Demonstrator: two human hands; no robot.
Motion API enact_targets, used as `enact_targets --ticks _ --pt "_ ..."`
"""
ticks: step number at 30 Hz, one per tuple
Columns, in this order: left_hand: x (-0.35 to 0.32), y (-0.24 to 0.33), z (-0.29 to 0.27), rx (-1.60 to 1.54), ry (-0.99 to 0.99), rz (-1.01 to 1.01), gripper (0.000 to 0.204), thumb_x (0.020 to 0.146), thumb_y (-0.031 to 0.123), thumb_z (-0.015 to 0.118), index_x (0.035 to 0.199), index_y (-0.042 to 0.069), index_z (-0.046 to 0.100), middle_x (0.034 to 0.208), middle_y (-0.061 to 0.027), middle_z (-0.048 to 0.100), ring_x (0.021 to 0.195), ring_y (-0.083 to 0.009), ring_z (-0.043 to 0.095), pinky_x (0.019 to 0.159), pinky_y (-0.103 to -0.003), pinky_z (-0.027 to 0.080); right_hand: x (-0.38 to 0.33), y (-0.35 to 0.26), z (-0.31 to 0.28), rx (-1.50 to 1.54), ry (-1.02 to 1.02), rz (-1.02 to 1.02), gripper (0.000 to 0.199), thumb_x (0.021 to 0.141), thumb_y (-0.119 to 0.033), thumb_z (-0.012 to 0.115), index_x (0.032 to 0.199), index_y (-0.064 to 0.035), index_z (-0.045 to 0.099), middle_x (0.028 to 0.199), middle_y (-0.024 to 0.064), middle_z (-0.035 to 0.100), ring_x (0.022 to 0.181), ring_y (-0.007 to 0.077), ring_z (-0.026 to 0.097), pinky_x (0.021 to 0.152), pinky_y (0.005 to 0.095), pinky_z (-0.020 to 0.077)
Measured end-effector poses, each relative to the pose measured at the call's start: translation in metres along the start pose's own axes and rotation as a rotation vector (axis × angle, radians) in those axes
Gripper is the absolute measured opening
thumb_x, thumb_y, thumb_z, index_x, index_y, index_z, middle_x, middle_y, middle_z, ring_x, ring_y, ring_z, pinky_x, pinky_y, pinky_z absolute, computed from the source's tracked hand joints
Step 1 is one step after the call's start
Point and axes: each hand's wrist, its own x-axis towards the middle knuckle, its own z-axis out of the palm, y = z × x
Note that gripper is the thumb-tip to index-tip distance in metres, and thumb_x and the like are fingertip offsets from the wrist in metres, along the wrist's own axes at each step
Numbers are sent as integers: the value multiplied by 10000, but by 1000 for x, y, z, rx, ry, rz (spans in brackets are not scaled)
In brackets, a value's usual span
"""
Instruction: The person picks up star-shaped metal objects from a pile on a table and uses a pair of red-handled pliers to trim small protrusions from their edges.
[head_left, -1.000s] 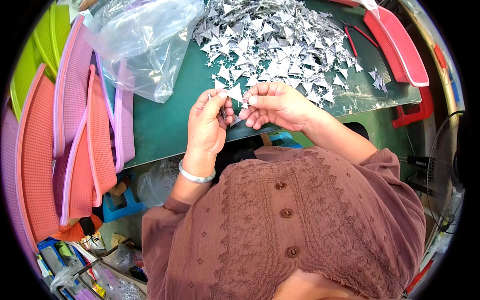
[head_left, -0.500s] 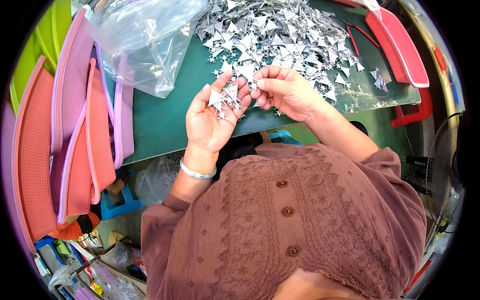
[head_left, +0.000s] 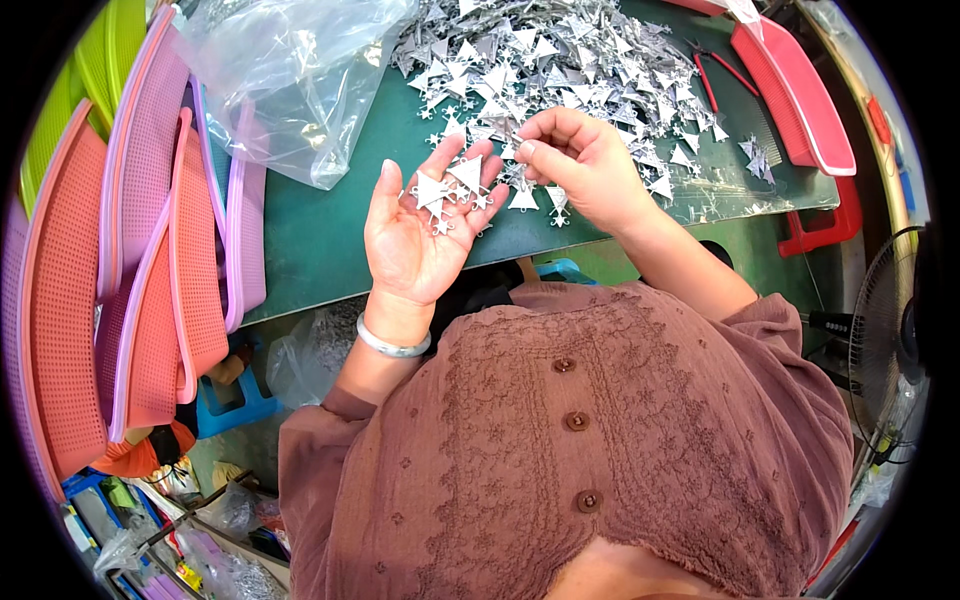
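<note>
My left hand (head_left: 412, 248) is palm up, its fingers spread, above the near edge of the green table (head_left: 330, 245). Several silver triangular metal pieces with small star-like ends (head_left: 432, 192) lie on its palm and fingers. Just to the right, my right hand (head_left: 598, 178) has thumb and forefinger pinched together near the front of the heap of similar metal pieces (head_left: 570, 70). What is in that pinch, if anything, is too small to make out. A few loose pieces (head_left: 523, 198) lie on the table between the hands.
A clear plastic bag (head_left: 300, 90) lies left of the heap. Orange, purple and green perforated plastic baskets (head_left: 70, 300) stack along the left. Red-handled pliers (head_left: 708, 85) and a pink-red basket (head_left: 795, 100) are at the right. A fan (head_left: 885, 310) stands beyond the table's right end.
My right hand has drawn slightly up and away from the left fingers. The left fingers have spread wider, and the pieces on the palm have shifted, with one triangle now lying across the fingers.
</note>
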Motion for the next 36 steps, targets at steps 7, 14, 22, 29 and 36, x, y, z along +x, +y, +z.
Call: enact_targets --ticks 7,14,22,29,36 --pt "1 0 -3 16 -15 -8 568 885 424 357 1225 -32 365 1208 -233 421 1146 -340 398 976 -462 310 -6 -2 9 -581 -204 -550 98 756 -36 579 854 -28 587 765 60 569 704 139 558 601 239 439" --pt "0 3 -7 4 -8 2 579 890 388 355 1259 -56 306 1295 -259 308 1198 -372 319 1010 -468 249 -4 4 -15 -582 -67 -306 119 773 -43 568 884 -3 583 769 32 546 635 91 485 581 220 403" --pt "1 2 -5 12 32 6 540 892 397 361 1207 -41 387 1234 -250 391 1151 -368 385 983 -487 292 -8 7 -21 -606 -88 -283 117 770 -51 577 878 -7 584 767 27 542 644 84 475 570 217 389" --pt "-2 4 -7 44 -1 17 558 883 377 390 1228 -60 347 1238 -266 367 1104 -346 416 949 -437 335 -7 8 -26 -670 -71 -337 114 767 -55 578 872 -10 583 761 35 539 643 105 482 562 235 391" --pt "-13 30 -26 100 13 108 431 855 225 487 1154 -75 404 1015 -208 495 686 -154 443 610 -252 383 -5 5 -39 -1040 -86 -462 141 723 -104 595 858 -65 599 780 69 545 755 236 548 638 327 444"
